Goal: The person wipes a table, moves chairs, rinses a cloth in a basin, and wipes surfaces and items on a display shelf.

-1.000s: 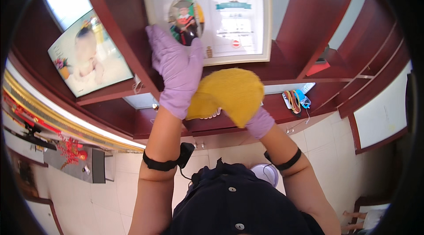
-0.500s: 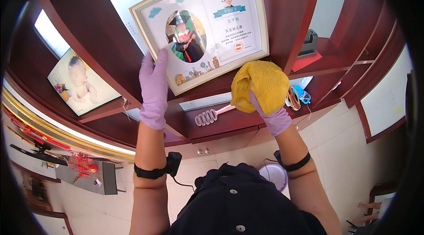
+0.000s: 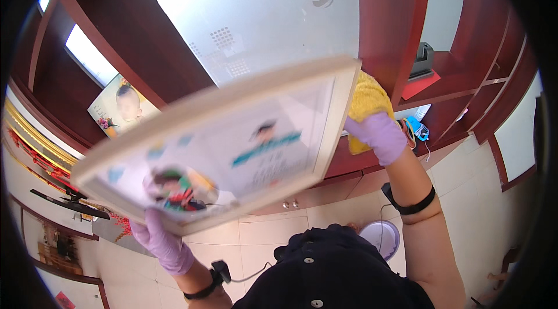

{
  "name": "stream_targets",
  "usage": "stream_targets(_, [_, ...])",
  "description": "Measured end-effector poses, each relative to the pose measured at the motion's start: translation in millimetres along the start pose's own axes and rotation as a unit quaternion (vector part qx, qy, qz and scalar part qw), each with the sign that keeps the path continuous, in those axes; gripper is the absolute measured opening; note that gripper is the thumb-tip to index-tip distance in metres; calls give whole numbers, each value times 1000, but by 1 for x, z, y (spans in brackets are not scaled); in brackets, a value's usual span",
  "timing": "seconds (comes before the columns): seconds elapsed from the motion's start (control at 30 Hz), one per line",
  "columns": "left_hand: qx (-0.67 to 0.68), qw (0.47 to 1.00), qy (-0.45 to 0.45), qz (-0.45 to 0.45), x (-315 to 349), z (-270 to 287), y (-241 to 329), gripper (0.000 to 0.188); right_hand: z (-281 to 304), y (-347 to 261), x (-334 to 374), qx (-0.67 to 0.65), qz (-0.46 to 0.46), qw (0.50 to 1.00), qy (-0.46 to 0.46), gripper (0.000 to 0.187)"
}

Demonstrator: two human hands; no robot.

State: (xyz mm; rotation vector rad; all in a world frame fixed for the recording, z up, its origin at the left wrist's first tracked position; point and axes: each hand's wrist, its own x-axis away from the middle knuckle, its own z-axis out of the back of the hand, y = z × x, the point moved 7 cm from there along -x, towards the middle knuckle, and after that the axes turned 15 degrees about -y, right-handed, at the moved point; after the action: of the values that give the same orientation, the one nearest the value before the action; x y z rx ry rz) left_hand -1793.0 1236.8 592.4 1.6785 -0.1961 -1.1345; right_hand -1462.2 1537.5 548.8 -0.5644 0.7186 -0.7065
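A cream-edged picture frame [image 3: 279, 163] holding a certificate and an oval photo is tilted in front of me, somewhat blurred. My left hand [image 3: 163, 243], in a light purple glove, grips its lower left edge with the thumb on the front. At the frame's right edge, my gloved right hand [image 3: 381, 134] is closed on a yellow cloth [image 3: 372, 99]. Part of that cloth lies behind the frame's edge, so how far it touches the back is hidden.
Dark red shelving [image 3: 389, 30] surrounds a frosted panel [image 3: 261, 18]. A baby photo [image 3: 119, 102] leans at the left. To the right are a black holder [image 3: 422, 60] on red paper and a blue item [image 3: 418, 127] with a cord. Below stands a light purple bucket [image 3: 381, 239].
The picture frame has come off the shelf toward me, swinging down and left with my left hand. My right hand and the cloth have shifted right to the frame's edge.
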Motion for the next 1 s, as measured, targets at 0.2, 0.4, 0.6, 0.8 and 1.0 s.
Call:
stream_targets(0.2, [108,987,100,65,42,91,-41,55,-84,-42,-95,230,-39,942,-241,56])
stream_targets(0.4, [166,975,148,14,61,141,-67,43,-88,-98,-30,76,208,960,-171,40])
stream_targets(0.6, [126,971,181,91,88,161,-70,68,-70,-25,-84,15,10,967,-254,41])
stream_targets(0.8, [127,969,188,99,66,123,-60,62,-159,-113,-121,144,151,951,-227,43])
stream_targets(1.0, [159,978,35,132,11,27,-45,45,-105,-95,-95,225,147,915,-301,42])
